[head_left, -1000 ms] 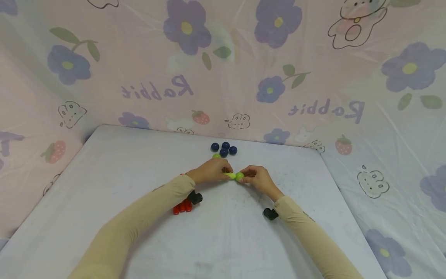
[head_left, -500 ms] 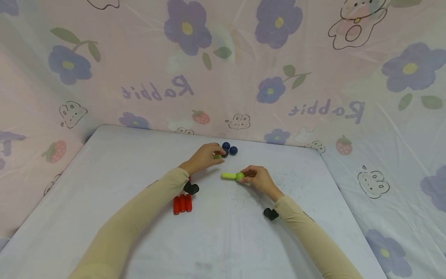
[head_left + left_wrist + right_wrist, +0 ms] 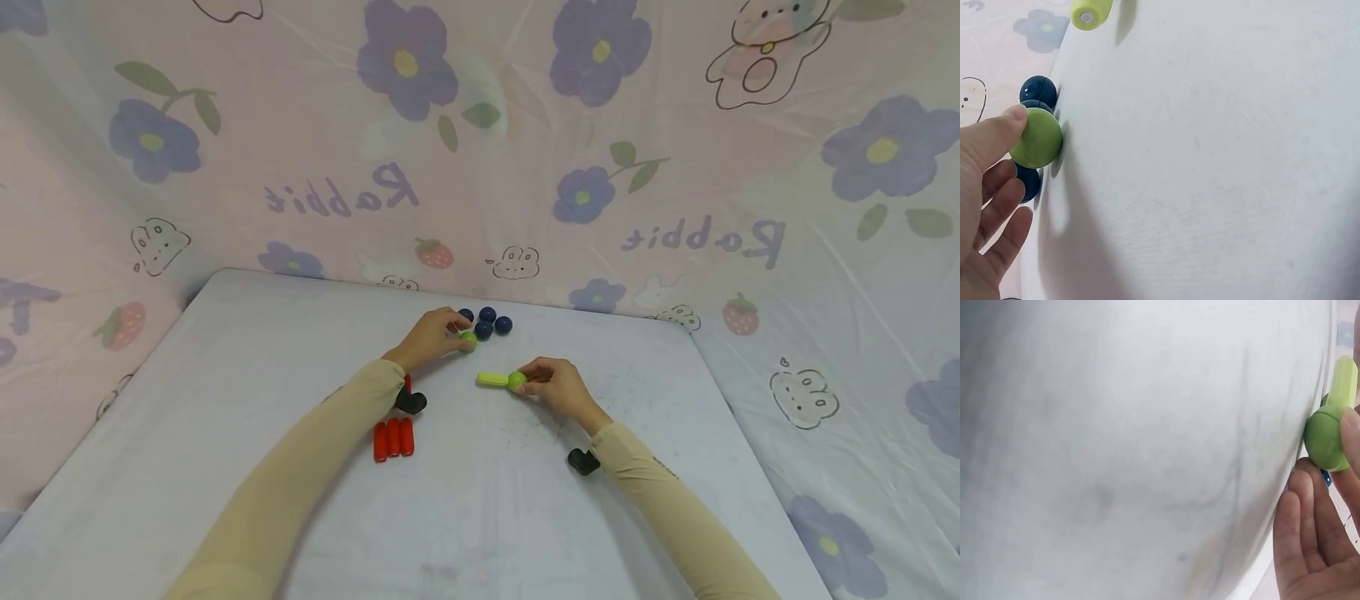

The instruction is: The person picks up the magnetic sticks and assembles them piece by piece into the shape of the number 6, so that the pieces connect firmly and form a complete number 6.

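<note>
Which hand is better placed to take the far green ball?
Probably the left hand: it is at the far green ball; the right hand is busy holding the near green ball.

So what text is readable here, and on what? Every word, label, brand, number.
"Rabbit": mirror-reversed, on floral cloth, left of centre.
"Rabbit": mirror-reversed, same cloth, right of centre.
Small marks on left sleeve and right sleeve: too small to read.
None visible on green balls, yellow-green rod, blue balls or red rods.

Looks softly lit; casts diffuse shadow [image 3: 1088, 244] on desk [image 3: 1210, 137] beside left fingers [image 3: 1011, 234]; blurs, darkens far from right fingers [image 3: 1330, 528].
</note>
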Tool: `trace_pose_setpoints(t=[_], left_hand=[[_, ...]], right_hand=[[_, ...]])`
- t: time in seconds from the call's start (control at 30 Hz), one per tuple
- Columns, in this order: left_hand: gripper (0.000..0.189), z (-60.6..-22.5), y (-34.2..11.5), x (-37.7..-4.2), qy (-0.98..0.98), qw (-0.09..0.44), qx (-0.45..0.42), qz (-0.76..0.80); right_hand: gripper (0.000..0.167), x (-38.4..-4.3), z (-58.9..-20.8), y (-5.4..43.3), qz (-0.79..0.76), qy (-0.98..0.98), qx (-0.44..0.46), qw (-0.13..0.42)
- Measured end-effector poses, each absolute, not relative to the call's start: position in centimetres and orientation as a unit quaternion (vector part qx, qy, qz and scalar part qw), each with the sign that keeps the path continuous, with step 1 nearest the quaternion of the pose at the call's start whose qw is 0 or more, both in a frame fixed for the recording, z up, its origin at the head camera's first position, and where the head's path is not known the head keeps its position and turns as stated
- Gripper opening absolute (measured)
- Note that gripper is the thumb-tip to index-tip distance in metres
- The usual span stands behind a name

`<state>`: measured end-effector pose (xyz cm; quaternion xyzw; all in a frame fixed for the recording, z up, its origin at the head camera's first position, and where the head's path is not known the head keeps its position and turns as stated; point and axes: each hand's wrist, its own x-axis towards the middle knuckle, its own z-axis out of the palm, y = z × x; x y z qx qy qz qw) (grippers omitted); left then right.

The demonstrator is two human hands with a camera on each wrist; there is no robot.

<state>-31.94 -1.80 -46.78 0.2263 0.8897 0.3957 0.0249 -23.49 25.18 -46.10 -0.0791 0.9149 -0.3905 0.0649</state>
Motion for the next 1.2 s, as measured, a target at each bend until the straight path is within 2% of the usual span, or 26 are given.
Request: trace_pose_setpoints(t=[1.2], left_hand=[[0.042, -47.26, -1.8, -31.72, 0.886, 0.042, 0.247, 0.389]], right_hand=[[0.029, -23.6, -46.22, 25.2, -0.392, 0.914, -0.085, 0.065]])
